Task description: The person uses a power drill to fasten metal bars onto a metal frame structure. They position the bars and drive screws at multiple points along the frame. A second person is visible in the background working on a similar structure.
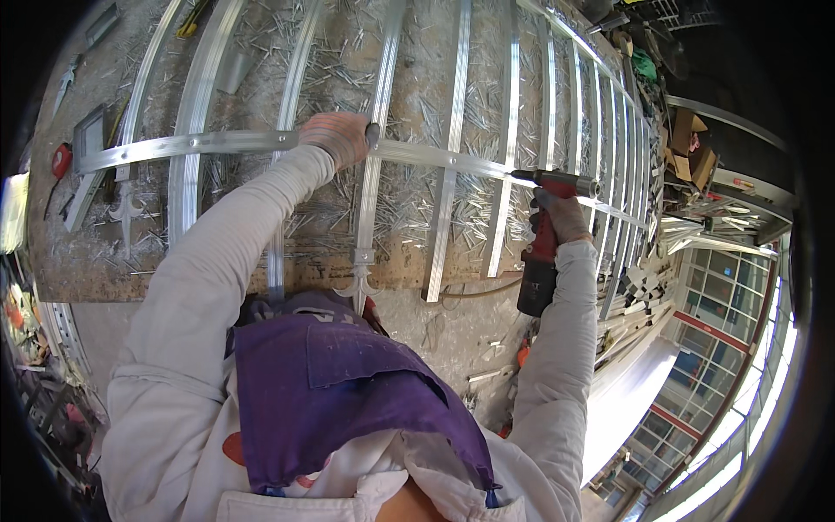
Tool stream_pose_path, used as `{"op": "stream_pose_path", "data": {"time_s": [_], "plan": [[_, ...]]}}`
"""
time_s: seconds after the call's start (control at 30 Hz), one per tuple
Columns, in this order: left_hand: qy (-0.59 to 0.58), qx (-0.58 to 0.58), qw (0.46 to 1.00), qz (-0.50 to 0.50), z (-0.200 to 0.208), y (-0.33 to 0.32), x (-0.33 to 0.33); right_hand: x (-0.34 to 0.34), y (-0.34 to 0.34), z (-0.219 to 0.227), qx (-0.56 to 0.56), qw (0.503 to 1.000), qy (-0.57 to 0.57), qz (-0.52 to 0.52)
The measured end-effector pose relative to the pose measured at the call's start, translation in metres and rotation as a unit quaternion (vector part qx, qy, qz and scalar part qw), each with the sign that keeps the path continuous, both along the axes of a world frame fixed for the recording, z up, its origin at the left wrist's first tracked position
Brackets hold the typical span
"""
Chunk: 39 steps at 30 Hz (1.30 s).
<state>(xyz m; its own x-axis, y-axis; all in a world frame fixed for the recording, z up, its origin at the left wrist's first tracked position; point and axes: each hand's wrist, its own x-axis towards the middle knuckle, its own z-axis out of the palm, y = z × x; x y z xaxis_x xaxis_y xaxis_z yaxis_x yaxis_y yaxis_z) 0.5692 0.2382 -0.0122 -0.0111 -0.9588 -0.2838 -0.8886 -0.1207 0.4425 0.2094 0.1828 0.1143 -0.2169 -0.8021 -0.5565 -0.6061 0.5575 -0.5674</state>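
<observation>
My left hand [335,139] is closed over the flat aluminium cross rail [226,142], beside a grooved upright bar [380,96]. A dark rounded tip shows at its right side; what the fingers hold, if anything, is hidden. My right hand [567,217] grips the handle of a red-and-black cordless rivet gun [561,184], its battery end [537,287] hanging downward. The gun's dark nose points left, close to the cross rail where a bar crosses it. Several round fastener heads dot the rail. Below my left hand, one upright ends in a spear-shaped finial [358,280].
Thin metal pins [417,209] litter the worn work table [87,274]. A red tape measure [61,160] lies at its left edge. More bars of the frame reach to the right, near an open cardboard box [691,148]. A cable [478,292] runs along the front edge.
</observation>
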Motion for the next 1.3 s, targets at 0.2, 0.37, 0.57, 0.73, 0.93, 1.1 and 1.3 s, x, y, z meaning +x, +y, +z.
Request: {"op": "stream_pose_path", "data": {"time_s": [0.2,0.37,0.57,0.73,0.93,1.1,1.3], "plan": [[0.007,0.002,1.000,0.004,0.002,0.000,0.000,-0.022,0.036,0.006,-0.077,0.991,-0.103,-0.038],[-0.003,0.028,1.000,0.003,0.008,0.001,0.001,-0.036,0.100,0.014,-0.090,0.989,-0.083,-0.079],[-0.024,-0.014,0.999,0.021,0.001,0.002,-0.002,-0.073,0.200,-0.015,-0.096,0.977,-0.097,-0.163],[-0.075,-0.031,0.995,0.053,-0.008,0.004,-0.008,-0.090,0.266,-0.038,-0.073,0.958,-0.167,-0.223],[-0.189,-0.061,0.973,0.121,-0.020,0.010,-0.014,-0.155,0.317,-0.071,-0.078,0.956,-0.174,-0.225],[-0.170,-0.230,0.920,0.269,-0.017,0.033,-0.082,-0.229,0.361,-0.086,-0.097,0.932,-0.216,-0.275],[-0.106,-0.048,0.979,0.166,0.033,0.052,-0.247,-0.281,0.377,-0.086,-0.129,0.894,-0.232,-0.361]]}}
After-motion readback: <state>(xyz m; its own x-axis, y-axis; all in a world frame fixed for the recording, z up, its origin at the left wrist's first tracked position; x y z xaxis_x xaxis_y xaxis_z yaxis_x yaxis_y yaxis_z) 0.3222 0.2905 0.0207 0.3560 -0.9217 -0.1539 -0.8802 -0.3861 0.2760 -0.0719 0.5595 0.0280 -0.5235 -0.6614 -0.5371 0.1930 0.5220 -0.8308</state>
